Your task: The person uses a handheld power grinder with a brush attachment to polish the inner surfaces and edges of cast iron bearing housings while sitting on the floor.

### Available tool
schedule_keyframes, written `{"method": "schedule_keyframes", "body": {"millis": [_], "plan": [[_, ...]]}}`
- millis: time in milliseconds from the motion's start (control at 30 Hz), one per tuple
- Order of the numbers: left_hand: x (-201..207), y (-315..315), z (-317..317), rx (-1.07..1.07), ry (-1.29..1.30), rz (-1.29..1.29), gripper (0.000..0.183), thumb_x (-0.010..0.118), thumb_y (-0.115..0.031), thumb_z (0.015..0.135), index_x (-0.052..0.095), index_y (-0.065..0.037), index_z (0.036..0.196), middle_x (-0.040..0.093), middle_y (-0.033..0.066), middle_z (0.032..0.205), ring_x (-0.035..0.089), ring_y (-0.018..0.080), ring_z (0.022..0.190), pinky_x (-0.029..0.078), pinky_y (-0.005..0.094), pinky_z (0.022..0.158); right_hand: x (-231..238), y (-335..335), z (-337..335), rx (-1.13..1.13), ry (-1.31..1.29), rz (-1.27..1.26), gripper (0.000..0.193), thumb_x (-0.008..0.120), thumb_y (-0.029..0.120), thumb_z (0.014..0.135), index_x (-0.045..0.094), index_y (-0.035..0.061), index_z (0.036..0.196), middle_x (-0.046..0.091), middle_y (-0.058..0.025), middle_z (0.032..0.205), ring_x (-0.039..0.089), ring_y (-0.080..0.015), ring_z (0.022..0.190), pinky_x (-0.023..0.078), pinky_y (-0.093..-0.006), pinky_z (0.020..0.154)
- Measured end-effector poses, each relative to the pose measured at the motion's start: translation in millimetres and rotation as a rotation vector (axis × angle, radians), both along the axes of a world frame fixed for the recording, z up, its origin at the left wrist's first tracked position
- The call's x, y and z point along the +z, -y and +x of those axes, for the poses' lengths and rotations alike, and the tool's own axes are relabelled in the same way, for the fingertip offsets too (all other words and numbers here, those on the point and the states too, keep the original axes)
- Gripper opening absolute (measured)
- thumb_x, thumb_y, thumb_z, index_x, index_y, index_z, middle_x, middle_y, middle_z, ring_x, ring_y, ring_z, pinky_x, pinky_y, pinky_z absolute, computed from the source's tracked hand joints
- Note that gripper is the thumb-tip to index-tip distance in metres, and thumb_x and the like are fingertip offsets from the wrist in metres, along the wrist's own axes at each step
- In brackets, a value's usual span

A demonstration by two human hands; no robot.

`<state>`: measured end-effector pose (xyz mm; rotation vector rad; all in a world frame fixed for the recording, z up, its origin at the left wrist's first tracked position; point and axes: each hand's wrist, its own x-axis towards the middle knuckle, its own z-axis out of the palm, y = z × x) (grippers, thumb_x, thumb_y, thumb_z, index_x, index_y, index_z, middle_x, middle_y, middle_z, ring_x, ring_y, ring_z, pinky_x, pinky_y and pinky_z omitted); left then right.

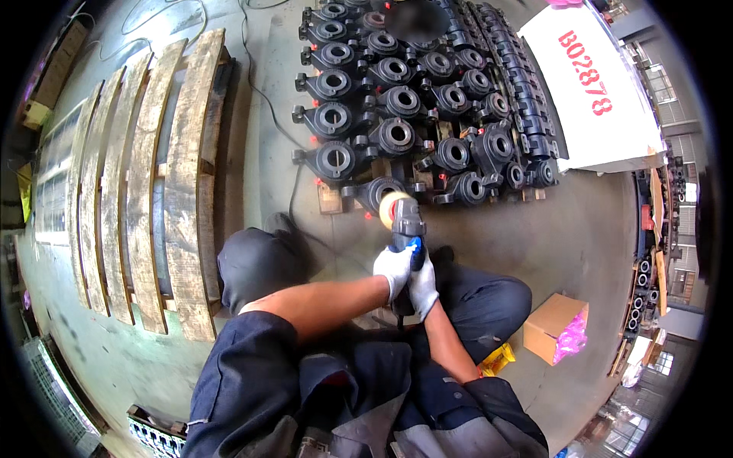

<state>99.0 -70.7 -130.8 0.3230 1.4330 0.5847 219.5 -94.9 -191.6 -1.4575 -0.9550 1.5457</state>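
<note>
Both gloved hands, left hand and right hand, are wrapping closed around the angle grinder. Its long axis is pointing away from the body; the disc is meeting the nearest black bearing housing.

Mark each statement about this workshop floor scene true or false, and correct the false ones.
1. Both gloved hands, left hand and right hand, hold the power tool. True.
2. The tool's disc end is at a dark metal casting. True.
3. The wooden pallet lies on the person's right. False: it lies on the left.
4. The castings are stacked inside the cardboard box. False: they lie in rows on the floor ahead; the box shows pink material.
</note>
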Motion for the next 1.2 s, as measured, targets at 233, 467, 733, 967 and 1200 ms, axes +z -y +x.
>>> {"method": "schedule_keyframes", "body": {"millis": [233, 467, 733, 967, 1200], "plan": [[4.2, -22.1, -13.1, 0.061, -0.028, 0.012, 0.067, 0.073, -0.057, 0.088, 0.070, 0.002, 0.119, 0.075, 0.0165, 0.108, 0.069, 0.0227, 0.095, 0.053, 0.0379, 0.088, 13.9, -29.6, -17.0, 0.027, -0.022, -0.066, 0.040, 0.055, 0.023, 0.106, 0.050, 0.0078, 0.143, 0.064, -0.0092, 0.122, 0.063, -0.0221, 0.110, 0.053, -0.0388, 0.096], [0.0, -0.1, -4.2, 0.107, -0.079, 0.053, 0.074, 0.064, -0.065, 0.090, 0.071, 0.004, 0.116, 0.075, 0.0185, 0.104, 0.072, 0.0256, 0.095, 0.053, 0.0383, 0.083, 3.3, -16.4, -2.3, 0.071, -0.074, -0.135, 0.041, 0.055, 0.019, 0.107, 0.049, 0.0031, 0.144, 0.065, -0.0088, 0.127, 0.060, -0.0158, 0.113, 0.050, -0.0333, 0.099], [11.9, -18.4, -5.2, 0.068, 0.065, 0.051, 0.071, 0.071, -0.057, 0.089, 0.068, 0.009, 0.118, 0.074, 0.0182, 0.104, 0.069, 0.0225, 0.093, 0.053, 0.0382, 0.082, 4.6, -23.2, 5.5, -0.056, -0.068, -0.082, 0.041, 0.047, 0.019, 0.108, 0.048, 0.0101, 0.148, 0.060, -0.0088, 0.131, 0.059, -0.0216, 0.117, 0.051, -0.0391, 0.102], [0.2, -10.9, -1.2, 0.201, -0.015, 0.032, 0.072, 0.068, -0.061, 0.090, 0.068, 0.005, 0.120, 0.074, 0.0172, 0.107, 0.069, 0.0227, 0.093, 0.053, 0.0369, 0.083, 25.8, -30.3, -6.8, 0.089, -0.049, -0.108, 0.040, 0.058, 0.025, 0.105, 0.053, 0.0030, 0.138, 0.066, -0.0109, 0.124, 0.062, -0.0175, 0.112, 0.050, -0.0350, 0.098], [2.5, 15.8, 7.4, 0.129, 0.031, -0.015, 0.073, 0.065, -0.063, 0.090, 0.069, 0.005, 0.118, 0.074, 0.0194, 0.106, 0.072, 0.0264, 0.096, 0.054, 0.0391, 0.084, 32.7, 5.2, 1.3, 0.067, 0.059, -0.035, 0.047, 0.060, 0.024, 0.104, 0.049, 0.0039, 0.145, 0.066, -0.0116, 0.126, 0.062, -0.0180, 0.113, 0.050, -0.0360, 0.100]]}}
